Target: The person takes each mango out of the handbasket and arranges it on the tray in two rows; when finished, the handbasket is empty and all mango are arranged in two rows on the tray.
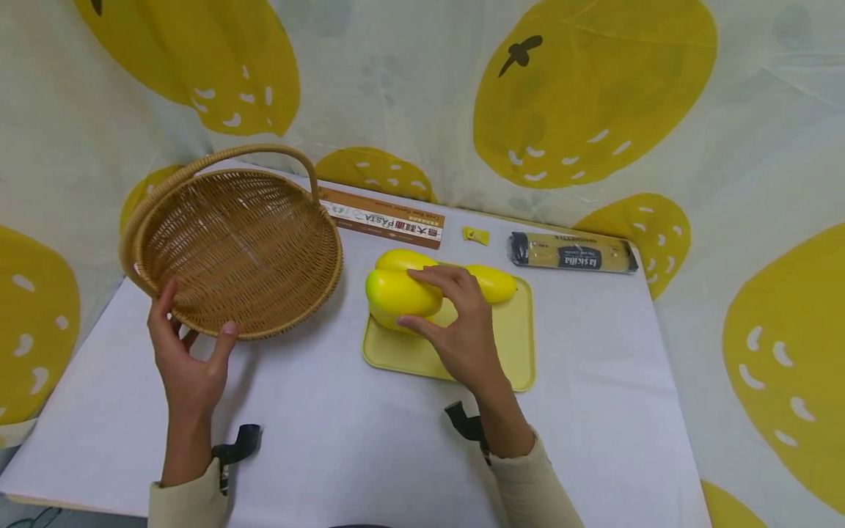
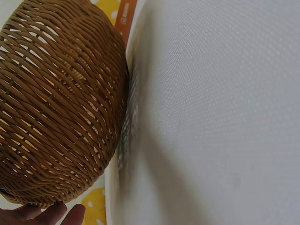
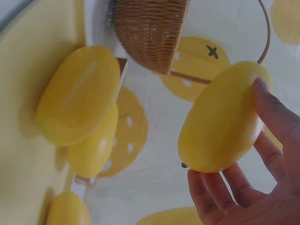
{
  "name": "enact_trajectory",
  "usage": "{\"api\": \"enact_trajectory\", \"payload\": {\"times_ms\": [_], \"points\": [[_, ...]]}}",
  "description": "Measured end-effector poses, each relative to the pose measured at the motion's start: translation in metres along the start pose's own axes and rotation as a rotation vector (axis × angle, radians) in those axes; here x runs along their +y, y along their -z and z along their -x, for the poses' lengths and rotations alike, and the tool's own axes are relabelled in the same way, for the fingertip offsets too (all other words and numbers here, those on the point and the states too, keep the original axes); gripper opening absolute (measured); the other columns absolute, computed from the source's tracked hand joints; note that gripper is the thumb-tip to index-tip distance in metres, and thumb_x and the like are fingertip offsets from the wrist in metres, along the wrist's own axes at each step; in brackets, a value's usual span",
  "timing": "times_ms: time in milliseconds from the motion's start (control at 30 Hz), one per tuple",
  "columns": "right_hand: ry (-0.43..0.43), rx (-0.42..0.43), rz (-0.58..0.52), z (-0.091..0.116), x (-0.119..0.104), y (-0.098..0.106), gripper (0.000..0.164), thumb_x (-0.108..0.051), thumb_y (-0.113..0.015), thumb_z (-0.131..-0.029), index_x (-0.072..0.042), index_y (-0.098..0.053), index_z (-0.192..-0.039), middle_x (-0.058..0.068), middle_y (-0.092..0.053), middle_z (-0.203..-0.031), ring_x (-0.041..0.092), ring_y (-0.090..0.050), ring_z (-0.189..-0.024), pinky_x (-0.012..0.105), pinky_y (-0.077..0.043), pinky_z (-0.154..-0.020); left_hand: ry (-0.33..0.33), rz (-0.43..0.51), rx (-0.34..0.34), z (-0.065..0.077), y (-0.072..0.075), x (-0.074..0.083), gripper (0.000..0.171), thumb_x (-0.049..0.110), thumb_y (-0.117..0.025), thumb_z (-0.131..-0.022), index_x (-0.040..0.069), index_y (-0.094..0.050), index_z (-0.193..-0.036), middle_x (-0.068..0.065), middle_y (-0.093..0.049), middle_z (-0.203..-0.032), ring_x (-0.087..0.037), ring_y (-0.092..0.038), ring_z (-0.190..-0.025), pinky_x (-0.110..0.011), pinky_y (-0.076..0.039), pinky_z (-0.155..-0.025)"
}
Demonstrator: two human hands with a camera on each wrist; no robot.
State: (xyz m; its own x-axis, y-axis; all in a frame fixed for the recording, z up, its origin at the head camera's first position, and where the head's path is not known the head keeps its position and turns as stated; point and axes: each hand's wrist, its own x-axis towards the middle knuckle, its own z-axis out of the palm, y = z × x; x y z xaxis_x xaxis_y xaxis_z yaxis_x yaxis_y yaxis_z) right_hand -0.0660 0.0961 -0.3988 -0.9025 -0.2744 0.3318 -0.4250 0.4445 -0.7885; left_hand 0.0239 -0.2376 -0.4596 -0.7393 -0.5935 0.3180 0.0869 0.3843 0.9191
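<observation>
In the head view my left hand (image 1: 191,367) grips the near rim of a brown wicker basket (image 1: 244,249), its thumb on the rim. The basket tilts with its mouth toward me. My right hand (image 1: 465,323) holds a yellow mango (image 1: 404,293), thumb on one side and fingers on the other. That mango is above a yellow tray (image 1: 422,359), clear of it in the right wrist view. On the tray lie more mangoes: one (image 3: 79,96) with a faint green end, one (image 3: 93,145) partly behind it, and another (image 1: 494,284) behind my right hand.
A brown and white pasta box (image 1: 383,220) lies along the back edge. Right of it are a small yellow packet (image 1: 475,235) and a spaghetti pack (image 1: 573,252). A curtain with large yellow fruit prints (image 1: 594,95) hangs behind the white table (image 1: 343,440).
</observation>
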Motion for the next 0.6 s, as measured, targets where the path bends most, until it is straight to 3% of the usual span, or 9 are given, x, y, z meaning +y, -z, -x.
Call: {"api": "enact_trajectory", "payload": {"times_ms": [167,300,600], "points": [[-0.089,0.041,0.03,0.013,0.015,0.012,0.059,-0.03,-0.093,-0.081,-0.032,-0.072,-0.136,-0.003,-0.065,-0.137,0.017,-0.054,-0.133,0.053,-0.051,-0.105,-0.015,0.01,0.006,0.001,-0.002,0.012,0.085,0.007,-0.073,-0.086,0.017,-0.038,-0.163,-0.009,-0.038,-0.167,-0.028,-0.045,-0.139,-0.025,-0.04,-0.106],[-0.121,0.092,0.062,0.022,0.03,0.023,0.06,-0.027,-0.094,-0.08,-0.031,-0.072,-0.136,-0.001,-0.066,-0.137,0.019,-0.055,-0.132,0.052,-0.05,-0.103,-0.036,0.01,0.017,0.0,-0.003,0.012,0.084,0.007,-0.073,-0.086,0.014,-0.038,-0.162,-0.009,-0.039,-0.166,-0.025,-0.046,-0.139,-0.024,-0.04,-0.106],[-0.245,0.127,0.1,0.038,0.067,0.045,0.063,-0.021,-0.095,-0.079,-0.024,-0.072,-0.137,0.006,-0.065,-0.136,0.025,-0.058,-0.129,0.055,-0.053,-0.104,-0.035,-0.02,0.011,-0.009,0.002,-0.014,0.085,0.008,-0.074,-0.087,0.016,-0.036,-0.163,-0.005,-0.038,-0.167,-0.028,-0.046,-0.14,-0.023,-0.039,-0.108]]}}
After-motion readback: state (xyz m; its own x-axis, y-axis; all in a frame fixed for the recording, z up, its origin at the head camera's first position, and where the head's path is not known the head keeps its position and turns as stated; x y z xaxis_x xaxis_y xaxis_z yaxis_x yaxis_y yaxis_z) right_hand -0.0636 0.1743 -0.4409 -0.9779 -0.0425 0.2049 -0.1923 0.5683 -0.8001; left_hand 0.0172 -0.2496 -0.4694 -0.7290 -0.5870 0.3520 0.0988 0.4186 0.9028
